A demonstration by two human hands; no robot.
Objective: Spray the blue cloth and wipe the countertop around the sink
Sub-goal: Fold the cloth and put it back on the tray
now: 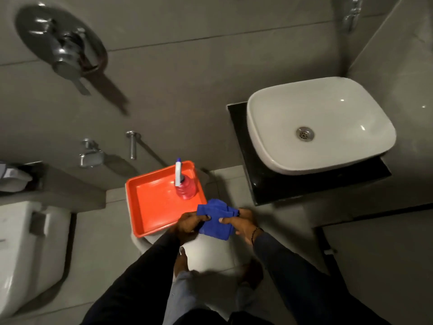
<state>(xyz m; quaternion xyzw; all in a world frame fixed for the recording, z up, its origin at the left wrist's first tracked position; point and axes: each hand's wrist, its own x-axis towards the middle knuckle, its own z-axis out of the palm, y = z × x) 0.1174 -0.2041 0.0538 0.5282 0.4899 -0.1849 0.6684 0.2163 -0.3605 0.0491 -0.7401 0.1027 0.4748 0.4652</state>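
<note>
I hold a crumpled blue cloth (216,220) between both hands, just past the near right corner of an orange tray (150,202). My left hand (188,225) pinches its left edge and my right hand (241,225) grips its right side. A spray bottle (185,186) with a white-and-blue nozzle and a clear pink body stands upright in the tray's far right corner. To the right, a white basin sink (328,118) rests on a black countertop (276,188), apart from my hands.
The tray rests on a white round stool (210,252). A white toilet cistern (25,249) stands at the left beside a grey ledge. On the grey tiled wall are a shower mixer (63,55) and taps (91,156). My feet stand on the floor below.
</note>
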